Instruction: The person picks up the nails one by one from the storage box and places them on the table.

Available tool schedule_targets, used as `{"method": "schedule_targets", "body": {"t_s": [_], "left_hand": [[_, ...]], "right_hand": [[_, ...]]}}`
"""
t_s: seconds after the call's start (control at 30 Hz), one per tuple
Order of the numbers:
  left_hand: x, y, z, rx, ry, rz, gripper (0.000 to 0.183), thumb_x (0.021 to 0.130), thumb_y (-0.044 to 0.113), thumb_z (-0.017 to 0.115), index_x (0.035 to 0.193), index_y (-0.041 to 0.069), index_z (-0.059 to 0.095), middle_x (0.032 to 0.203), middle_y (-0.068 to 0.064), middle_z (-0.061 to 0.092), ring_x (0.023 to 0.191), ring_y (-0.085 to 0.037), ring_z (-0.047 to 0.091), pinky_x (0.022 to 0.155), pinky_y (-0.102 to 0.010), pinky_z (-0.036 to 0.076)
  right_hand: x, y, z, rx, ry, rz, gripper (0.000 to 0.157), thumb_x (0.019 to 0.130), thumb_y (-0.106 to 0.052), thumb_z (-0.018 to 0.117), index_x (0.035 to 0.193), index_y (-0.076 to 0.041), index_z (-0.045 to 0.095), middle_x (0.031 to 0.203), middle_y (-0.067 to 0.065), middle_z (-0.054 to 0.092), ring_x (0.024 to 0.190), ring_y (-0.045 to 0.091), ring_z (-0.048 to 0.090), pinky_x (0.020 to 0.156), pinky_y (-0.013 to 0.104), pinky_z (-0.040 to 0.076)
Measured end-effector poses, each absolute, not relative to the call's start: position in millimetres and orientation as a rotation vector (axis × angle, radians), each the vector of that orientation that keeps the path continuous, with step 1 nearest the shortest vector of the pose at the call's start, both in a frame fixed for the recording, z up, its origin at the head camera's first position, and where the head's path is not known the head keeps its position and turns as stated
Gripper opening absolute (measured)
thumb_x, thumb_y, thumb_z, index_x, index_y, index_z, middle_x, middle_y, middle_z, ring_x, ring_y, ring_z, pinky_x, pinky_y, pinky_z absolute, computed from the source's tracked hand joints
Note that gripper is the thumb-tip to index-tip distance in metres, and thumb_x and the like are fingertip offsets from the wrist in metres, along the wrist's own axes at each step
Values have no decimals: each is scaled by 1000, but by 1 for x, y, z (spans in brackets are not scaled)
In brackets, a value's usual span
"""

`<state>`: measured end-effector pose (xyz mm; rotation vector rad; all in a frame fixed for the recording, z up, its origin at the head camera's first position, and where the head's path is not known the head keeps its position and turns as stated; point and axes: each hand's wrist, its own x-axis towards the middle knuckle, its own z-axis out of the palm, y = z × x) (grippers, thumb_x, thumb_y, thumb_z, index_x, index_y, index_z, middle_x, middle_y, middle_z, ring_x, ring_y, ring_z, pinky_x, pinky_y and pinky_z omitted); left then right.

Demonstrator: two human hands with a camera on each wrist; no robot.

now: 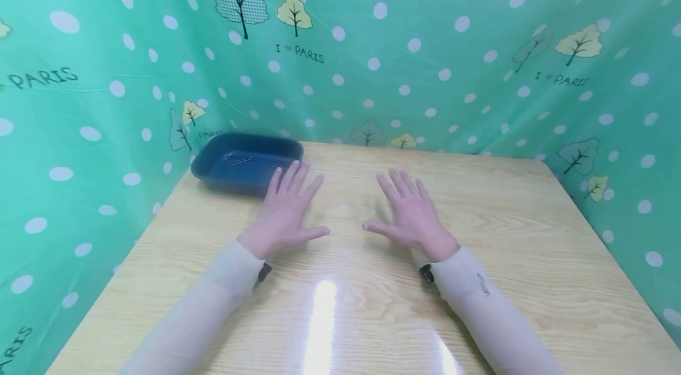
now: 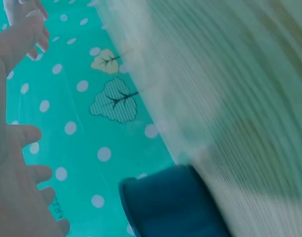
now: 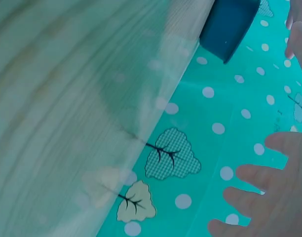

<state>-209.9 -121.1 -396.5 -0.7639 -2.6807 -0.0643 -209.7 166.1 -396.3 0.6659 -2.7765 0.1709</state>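
Observation:
Both hands hover over the wooden table with fingers spread and hold nothing. My left hand (image 1: 284, 212) is close to the near right corner of a dark blue tray (image 1: 229, 186); its fingertips overlap the tray's edge in the head view, and I cannot tell whether they touch it. A few thin, dark, needle-like pieces (image 1: 241, 161) lie in the tray; their kind is too small to tell. To the right, my right hand (image 1: 412, 215) has its thumb pointing toward the left hand. The tray's side (image 2: 170, 202) also shows in the left wrist view.
The pale wood-grain table (image 1: 511, 280) reflects bright light near its front. A green dotted curtain (image 1: 372, 85) printed with trees surrounds its back and both sides. The tray stands at the back left, against the curtain.

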Motion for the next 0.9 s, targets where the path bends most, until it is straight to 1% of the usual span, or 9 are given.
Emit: {"method": "schedule_targets", "body": {"t_s": [0.07, 0.23, 0.37, 0.47, 0.67, 0.77, 0.9], "left_hand": [[-210, -126, -397, -754, -2679, -63, 105, 62, 80, 46, 144, 20, 19, 150, -8, -9, 135, -32, -3, 107, -55, -1], [-209, -138, -398, -732, -2699, -66, 105, 63, 79, 47, 144, 18, 19, 150, -11, -3, 135, -32, -3, 108, -54, -2], [-208, -148, -396, -701, -2716, -42, 105, 64, 78, 47, 145, 20, 14, 149, -14, 3, 135, -32, -2, 108, -54, -1], [-209, -155, -395, -676, -2719, -41, 102, 66, 76, 48, 145, 20, 14, 149, -15, 6, 135, -32, 0, 108, -53, -1], [-210, -171, -394, -637, -2747, -49, 96, 69, 74, 49, 142, 17, 24, 148, -16, 9, 135, -34, 3, 108, -55, 1], [-212, -179, -395, -622, -2747, -47, 95, 69, 74, 48, 141, 15, 26, 148, -16, 12, 135, -34, 5, 108, -55, 4], [-215, -190, -394, -596, -2734, -88, 92, 71, 70, 50, 140, 13, 29, 146, -18, 16, 134, -35, 8, 107, -55, 6]], "right_hand": [[-211, 162, -396, 680, -2787, 190, 102, 65, -82, 39, 145, -24, 13, 147, 13, 18, 133, 35, 14, 106, 58, 14], [-216, 152, -397, 704, -2820, 227, 101, 66, -81, 39, 145, -24, 13, 147, 13, 18, 134, 34, 13, 107, 56, 14], [-220, 144, -398, 722, -2831, 247, 100, 67, -81, 39, 145, -23, 14, 147, 12, 19, 134, 32, 14, 108, 53, 14], [-224, 139, -398, 738, -2834, 268, 99, 68, -80, 39, 144, -22, 16, 147, 12, 20, 134, 31, 14, 108, 52, 13], [-232, 129, -398, 787, -2842, 316, 97, 69, -78, 41, 143, -19, 20, 146, 14, 21, 133, 32, 18, 108, 51, 16], [-238, 124, -398, 789, -2854, 320, 97, 69, -78, 40, 143, -18, 21, 146, 13, 22, 132, 31, 20, 108, 50, 18], [-246, 117, -396, 778, -2867, 326, 96, 69, -78, 39, 142, -17, 25, 145, 12, 25, 132, 29, 22, 107, 47, 21]]}}
